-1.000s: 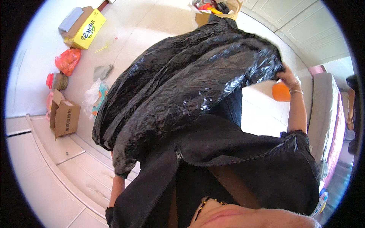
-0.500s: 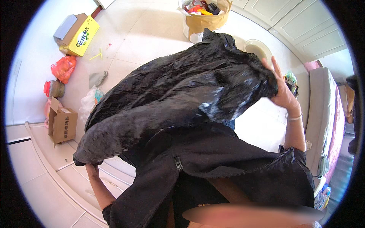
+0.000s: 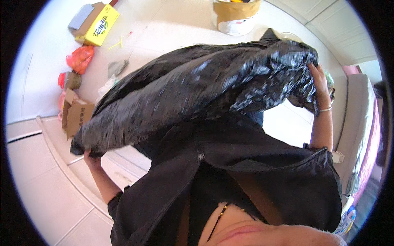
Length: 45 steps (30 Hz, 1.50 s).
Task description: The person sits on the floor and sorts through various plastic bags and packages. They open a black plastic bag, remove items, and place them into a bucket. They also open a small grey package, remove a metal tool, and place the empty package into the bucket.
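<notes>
A large black, glossy, crinkled jacket (image 3: 176, 96) is stretched out in the air in front of me, one long sleeve-like part running toward the left. My left hand (image 3: 93, 159) grips the dark end of that part from below, its fingers mostly hidden by the cloth. At the far right end, my right hand (image 3: 321, 84) is closed on the bunched, shiny fabric, fingertips showing on top. The middle of the jacket hangs between both hands, blurred by motion.
A tan and white bucket (image 3: 236, 18) holding clothes stands on the far floor. Along the left lie a yellow box (image 3: 100, 30), a red bag (image 3: 80, 59) and a brown carton (image 3: 79, 114). A padded grey bed edge (image 3: 357, 123) runs along the right.
My right hand has gone from spread fingers to gripping the fabric. The jacket's right end has swung farther right and is pulled straighter. My left hand keeps its hold at the left end.
</notes>
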Tool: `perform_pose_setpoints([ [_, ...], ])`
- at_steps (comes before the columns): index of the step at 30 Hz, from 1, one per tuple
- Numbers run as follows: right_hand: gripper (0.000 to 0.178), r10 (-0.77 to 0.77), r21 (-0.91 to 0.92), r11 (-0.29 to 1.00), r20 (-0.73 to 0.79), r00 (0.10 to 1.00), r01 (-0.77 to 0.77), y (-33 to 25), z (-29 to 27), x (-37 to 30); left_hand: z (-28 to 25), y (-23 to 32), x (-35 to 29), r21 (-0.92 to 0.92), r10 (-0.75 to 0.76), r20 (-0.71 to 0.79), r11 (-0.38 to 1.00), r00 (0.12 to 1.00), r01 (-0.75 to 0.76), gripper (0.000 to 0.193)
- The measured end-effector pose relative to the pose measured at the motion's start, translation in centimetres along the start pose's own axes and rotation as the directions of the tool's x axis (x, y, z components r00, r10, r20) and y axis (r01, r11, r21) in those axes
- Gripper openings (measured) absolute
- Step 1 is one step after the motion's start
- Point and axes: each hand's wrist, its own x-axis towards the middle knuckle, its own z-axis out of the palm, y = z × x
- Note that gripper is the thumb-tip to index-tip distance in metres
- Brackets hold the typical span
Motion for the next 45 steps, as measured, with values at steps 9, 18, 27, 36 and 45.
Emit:
perform_pose_setpoints([
  [9, 0.05, 0.151, -0.058, 0.988, 0.291, 0.945, -0.14, 5.6, -0.1, 5.9, 11.2, 6.8, 2.1, 0.564, -0.064, -0.076, 0.821, 0.995, 0.096, 0.055],
  [18, 0.044, 0.048, -0.677, 0.729, 0.196, 0.979, 0.1, 24.9, 0.7, 11.5, 8.2, 1.8, 12.3, 0.902, 0.039, 0.0, -0.431, 0.999, 0.017, 0.048],
  [27, 0.028, 0.355, 0.461, 0.74, 0.35, 0.867, -0.49, 35.8, 9.1, 2.7, 4.6, -16.1, 12.2, 0.593, -0.028, 0.048, 0.805, 0.998, -0.006, 0.04],
  [36, 0.049, -0.446, -0.538, 0.802, -0.248, 0.86, 0.26, 9.4, 3.4, 6.0, 7.9, -9.0, 4.6, 0.16, -0.301, 0.125, 0.946, 0.945, 0.281, 0.05],
  [45, 0.108, -0.073, -0.313, 0.291, 0.935, 0.347, 0.904, -7.4, 25.0, -6.9, 11.7, -7.2, 3.1, 0.458, -0.226, -0.017, 0.864, 0.974, 0.209, 0.059],
])
